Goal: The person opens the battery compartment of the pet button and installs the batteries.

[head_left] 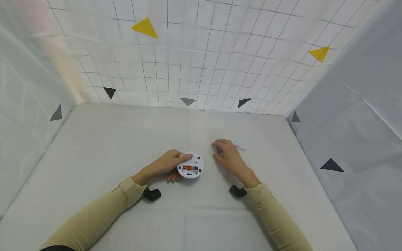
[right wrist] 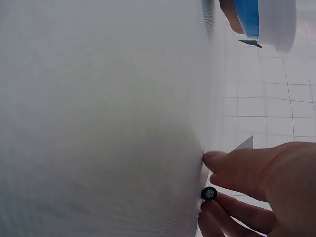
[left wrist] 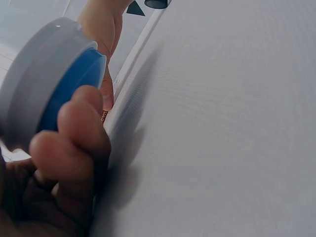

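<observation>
My left hand [head_left: 171,162] holds a round white device [head_left: 191,176], thumb on its underside and fingers below. That underside faces up, with speaker holes, dark feet and an uncovered battery compartment where a red and black battery [head_left: 190,168] lies. The device's blue side [left wrist: 74,89] shows in the left wrist view. To its right, my right hand [head_left: 230,157] is low at the table, its fingers curled round a loose battery [right wrist: 209,193], seen end-on in the right wrist view. How firmly it grips is hidden. A small white piece [head_left: 240,145] lies just beyond this hand.
A pale sheet covers the table [head_left: 150,223]. White gridded curtain [head_left: 188,62] hangs behind, and grey sheeting [head_left: 361,115] stands on the right. Dark wrist mounts [head_left: 237,191] project inward from both cuffs.
</observation>
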Motion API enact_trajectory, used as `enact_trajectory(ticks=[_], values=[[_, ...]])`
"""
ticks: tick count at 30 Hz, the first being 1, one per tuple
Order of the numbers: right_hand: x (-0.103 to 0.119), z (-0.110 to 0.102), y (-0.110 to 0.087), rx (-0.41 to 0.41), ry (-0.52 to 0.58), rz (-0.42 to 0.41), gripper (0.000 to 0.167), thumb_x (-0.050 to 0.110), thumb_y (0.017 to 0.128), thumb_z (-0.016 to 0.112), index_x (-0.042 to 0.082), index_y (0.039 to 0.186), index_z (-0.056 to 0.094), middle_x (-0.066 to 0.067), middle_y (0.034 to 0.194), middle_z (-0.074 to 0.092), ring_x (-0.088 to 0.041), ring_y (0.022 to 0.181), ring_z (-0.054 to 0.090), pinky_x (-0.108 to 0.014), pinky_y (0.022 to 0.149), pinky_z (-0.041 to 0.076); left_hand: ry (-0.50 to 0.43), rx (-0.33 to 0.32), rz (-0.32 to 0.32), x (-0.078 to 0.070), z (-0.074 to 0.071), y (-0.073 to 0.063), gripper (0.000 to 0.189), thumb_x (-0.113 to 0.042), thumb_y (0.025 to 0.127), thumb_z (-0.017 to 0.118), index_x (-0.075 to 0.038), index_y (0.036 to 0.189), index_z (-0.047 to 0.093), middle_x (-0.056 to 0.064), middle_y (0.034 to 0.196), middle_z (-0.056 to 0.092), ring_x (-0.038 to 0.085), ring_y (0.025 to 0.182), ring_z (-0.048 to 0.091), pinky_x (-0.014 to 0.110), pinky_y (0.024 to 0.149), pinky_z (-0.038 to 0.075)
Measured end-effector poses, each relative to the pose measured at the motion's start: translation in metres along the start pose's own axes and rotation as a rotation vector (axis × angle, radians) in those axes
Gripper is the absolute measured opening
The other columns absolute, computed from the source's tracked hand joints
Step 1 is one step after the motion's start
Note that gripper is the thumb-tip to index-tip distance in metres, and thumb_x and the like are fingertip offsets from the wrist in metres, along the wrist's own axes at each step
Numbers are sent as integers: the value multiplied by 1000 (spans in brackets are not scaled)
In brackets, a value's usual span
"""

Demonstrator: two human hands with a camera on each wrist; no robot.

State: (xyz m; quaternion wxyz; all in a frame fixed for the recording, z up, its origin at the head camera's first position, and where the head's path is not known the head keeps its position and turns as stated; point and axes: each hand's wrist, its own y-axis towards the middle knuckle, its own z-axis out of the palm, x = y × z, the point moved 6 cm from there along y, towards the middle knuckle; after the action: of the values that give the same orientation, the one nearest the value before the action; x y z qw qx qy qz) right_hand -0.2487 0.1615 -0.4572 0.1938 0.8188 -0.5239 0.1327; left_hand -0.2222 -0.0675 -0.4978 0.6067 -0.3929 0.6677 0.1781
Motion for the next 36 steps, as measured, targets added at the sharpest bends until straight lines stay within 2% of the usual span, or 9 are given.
enact_trajectory(ticks=[3,9,12,20,30,36], values=[[0,0,-1,-15,8,3,33,2,90,81,0,122,72,-18,131,68,-35,121,62,-50,105,52,-6,-1,0,0,0,0,60,-59,107,51,-4,93,71,14,61,69,17,38,56,27,37,47],[-1,-1,-1,-13,77,29,32,-3,90,79,0,121,72,-16,120,67,-27,100,69,-40,87,60,-12,-3,-5,-1,0,-1,60,-59,107,51,-4,93,71,14,61,69,17,38,56,27,37,47],[0,-1,-1,-2,99,44,31,0,90,81,0,120,71,-14,113,66,-25,96,70,-38,84,61,-15,-4,-10,-1,0,-1,60,-59,107,52,-4,94,71,14,61,69,17,38,56,28,37,47],[2,0,-1,-9,98,-6,26,14,83,91,5,100,73,-8,94,66,-19,83,65,-32,74,57,-11,-8,-13,2,0,0,61,-61,106,51,-5,95,72,14,61,69,18,39,57,27,38,48],[7,2,-3,65,-8,76,35,34,77,97,14,90,70,1,86,62,-16,83,57,-31,75,50,-12,-13,-23,1,0,-2,61,-62,105,52,-5,96,73,14,61,69,17,39,57,26,38,47],[9,1,-3,71,-23,61,34,34,77,97,15,88,72,1,85,63,-15,81,57,-30,74,50,-12,-8,-8,1,0,-1,61,-61,106,51,-6,96,73,14,60,68,17,38,57,28,37,47]])
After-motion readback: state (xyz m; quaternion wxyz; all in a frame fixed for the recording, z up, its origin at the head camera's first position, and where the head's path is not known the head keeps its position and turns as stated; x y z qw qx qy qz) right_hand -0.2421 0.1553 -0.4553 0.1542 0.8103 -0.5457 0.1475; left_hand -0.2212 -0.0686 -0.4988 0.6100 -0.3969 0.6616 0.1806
